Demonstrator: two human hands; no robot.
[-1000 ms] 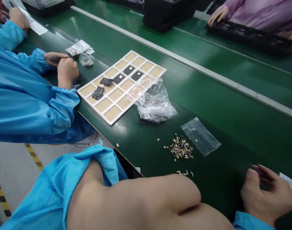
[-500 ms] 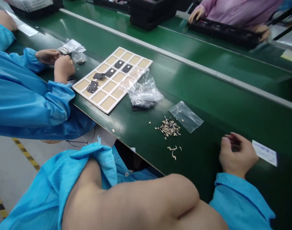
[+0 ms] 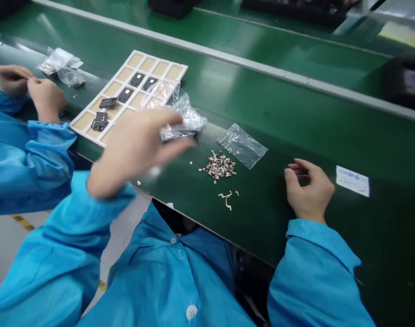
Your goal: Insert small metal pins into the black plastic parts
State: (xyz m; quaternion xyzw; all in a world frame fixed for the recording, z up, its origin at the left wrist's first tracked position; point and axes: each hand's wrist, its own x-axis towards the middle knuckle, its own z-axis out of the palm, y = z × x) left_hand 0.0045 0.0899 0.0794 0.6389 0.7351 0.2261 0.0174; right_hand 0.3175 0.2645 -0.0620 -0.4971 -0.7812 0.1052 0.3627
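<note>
My left hand [image 3: 135, 143], slightly blurred, is in the air over the near corner of the white grid tray [image 3: 87, 131]. Its thumb and fingers are apart and nothing shows between them. Just beyond its fingertips lies a crumpled clear plastic bag [image 3: 188, 116]. My right hand [image 3: 309, 188] rests on the green table with loosely curled fingers, a gap by the thumb and nothing seen in it. Between my hands sit a pile of small metal pieces [image 3: 221, 165], a few loose thin strips [image 3: 228, 200] and a flat zip bag [image 3: 244, 145].
Several black plastic parts [image 3: 124, 95] lie in and across the tray's cells. At the left, a co-worker's hands [image 3: 45, 93] are near small bags of parts [image 3: 59, 63]. A paper label [image 3: 352, 180] lies right of my right hand. A pale rail [image 3: 227, 56] crosses the table.
My left hand and forearm have swung from close to the camera out over the tray's near corner. My right hand stays resting on the table. The view has shifted.
</note>
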